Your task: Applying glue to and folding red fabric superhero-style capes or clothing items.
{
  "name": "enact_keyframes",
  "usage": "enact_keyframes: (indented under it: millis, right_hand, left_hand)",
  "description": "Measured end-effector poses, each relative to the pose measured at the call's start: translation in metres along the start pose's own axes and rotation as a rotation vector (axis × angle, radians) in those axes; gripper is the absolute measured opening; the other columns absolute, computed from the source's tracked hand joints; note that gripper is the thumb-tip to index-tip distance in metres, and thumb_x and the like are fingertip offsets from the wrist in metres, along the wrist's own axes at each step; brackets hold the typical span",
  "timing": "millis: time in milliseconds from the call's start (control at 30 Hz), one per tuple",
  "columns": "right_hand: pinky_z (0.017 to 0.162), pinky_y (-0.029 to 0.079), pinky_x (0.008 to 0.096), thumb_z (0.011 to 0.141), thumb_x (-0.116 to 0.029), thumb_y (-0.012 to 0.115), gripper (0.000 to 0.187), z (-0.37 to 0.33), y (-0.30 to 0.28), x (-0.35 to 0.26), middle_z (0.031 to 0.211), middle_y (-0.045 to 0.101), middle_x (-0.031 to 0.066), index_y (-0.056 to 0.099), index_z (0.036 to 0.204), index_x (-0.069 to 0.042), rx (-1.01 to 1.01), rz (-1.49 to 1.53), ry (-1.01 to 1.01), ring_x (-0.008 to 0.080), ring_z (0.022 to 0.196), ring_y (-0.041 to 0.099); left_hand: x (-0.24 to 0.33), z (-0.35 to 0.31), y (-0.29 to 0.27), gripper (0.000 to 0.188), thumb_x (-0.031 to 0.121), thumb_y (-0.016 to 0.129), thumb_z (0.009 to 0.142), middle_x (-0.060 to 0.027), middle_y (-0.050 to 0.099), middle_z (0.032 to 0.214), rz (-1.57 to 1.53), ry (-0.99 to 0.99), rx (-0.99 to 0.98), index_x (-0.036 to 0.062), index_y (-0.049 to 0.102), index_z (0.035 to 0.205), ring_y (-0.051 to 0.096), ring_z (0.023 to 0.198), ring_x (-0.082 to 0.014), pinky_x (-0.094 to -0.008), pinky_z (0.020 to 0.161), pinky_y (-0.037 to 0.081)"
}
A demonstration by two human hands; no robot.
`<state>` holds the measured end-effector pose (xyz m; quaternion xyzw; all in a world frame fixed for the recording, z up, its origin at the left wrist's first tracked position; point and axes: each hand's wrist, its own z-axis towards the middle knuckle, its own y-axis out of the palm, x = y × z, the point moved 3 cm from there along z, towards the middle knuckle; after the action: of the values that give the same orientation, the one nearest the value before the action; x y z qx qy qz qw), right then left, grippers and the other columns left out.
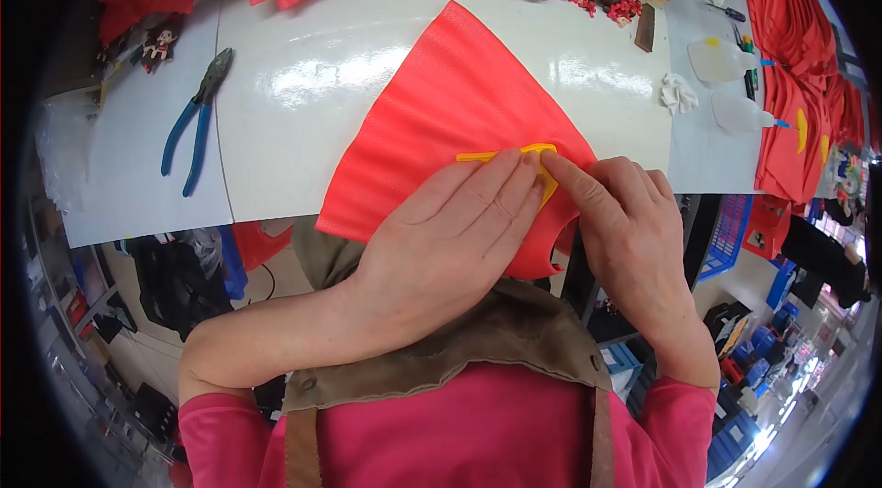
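A fan-shaped piece of ribbed red fabric (441, 111) lies on the white counter (303, 74), its narrow tip far from the person and its wide hem hanging over the near edge. Both hands press on its right near part: the left hand (450, 240) lies flat with fingers together on a thin yellow plastic piece (501, 157), and the right hand (634, 231) pins the same piece just beside it with a stretched forefinger, the other fingers curled. Neither hand grips anything; they only press down. On the left of the counter lie blue-handled pliers (196, 120), well apart from the fabric. To the far right are a crumpled white rag (678, 93) and two clear squeeze bottles (721, 61).
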<state>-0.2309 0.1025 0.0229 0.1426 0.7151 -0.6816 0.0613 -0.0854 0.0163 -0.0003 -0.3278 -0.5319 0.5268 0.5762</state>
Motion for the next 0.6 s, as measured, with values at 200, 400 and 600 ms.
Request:
enact_keyframes:
  millis: [200,400,600]
  right_hand:
    - [0.070,0.045,0.0337,0.071,0.003,0.061,0.048,0.000,0.001,0.002,0.087,0.056,0.0072,0.063,0.117,-0.010,0.019,0.018,0.003,0.0238,0.079,0.057]
    - [0.070,0.046,0.0288,0.078,0.005,0.059,0.035,-0.005,-0.003,0.020,0.090,0.058,0.0089,0.064,0.112,-0.006,0.031,0.244,0.022,0.0208,0.080,0.057]
    - [0.079,0.044,0.0246,0.089,0.000,0.058,0.025,-0.042,-0.015,0.068,0.100,0.059,0.0063,0.055,0.115,0.000,0.732,0.674,0.467,0.0128,0.085,0.055]
  left_hand:
    - [0.006,0.005,0.002,0.039,0.014,0.055,0.077,-0.0093,0.057,0.123,0.075,0.008,-0.021,0.0050,0.062,0.114,0.054,0.116,-0.0205,-0.0324,0.092,0.045]
    - [0.007,0.007,0.001,0.040,0.014,0.055,0.076,-0.0097,0.057,0.122,0.054,-0.015,-0.015,0.0045,0.061,0.115,0.054,0.115,-0.0221,-0.0333,0.090,0.046]
    - [0.006,0.006,-0.002,0.041,0.014,0.055,0.077,-0.0121,0.057,0.122,0.011,-0.006,-0.025,0.0032,0.060,0.116,0.055,0.113,-0.0242,-0.0350,0.090,0.047]
